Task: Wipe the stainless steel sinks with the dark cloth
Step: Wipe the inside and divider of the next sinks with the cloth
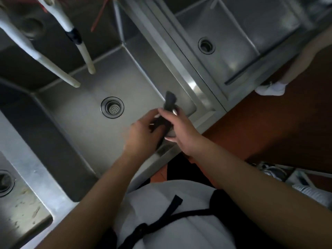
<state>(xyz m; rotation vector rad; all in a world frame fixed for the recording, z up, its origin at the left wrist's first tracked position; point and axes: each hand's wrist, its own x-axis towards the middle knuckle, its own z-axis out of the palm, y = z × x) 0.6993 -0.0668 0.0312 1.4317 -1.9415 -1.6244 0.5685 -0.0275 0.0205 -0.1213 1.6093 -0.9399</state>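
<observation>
No writing or brand mark can be read anywhere in the view. Nearest the camera is the person's white top crossed by a dark apron strap (172,214), and both bare forearms reach forward from it over the front rim of the middle sink (86,112). The left hand (143,133) and the right hand (177,130) meet just above that sink's near right corner, and the dark cloth (166,112) is bunched between them: the left hand's fingers curl round its lower part, the right hand's fingers and thumb close round its middle, and a loose end sticks up beyond the right hand's knuckles. Further in, the round strainer drain (112,109) sits in the sink floor, well apart from the hands. To the left lies another sink (16,209) with a spotted floor. Beyond, two pale tap spouts (53,69) hang over the middle sink, and at far right is a third sink (233,51) with its own drain.
</observation>
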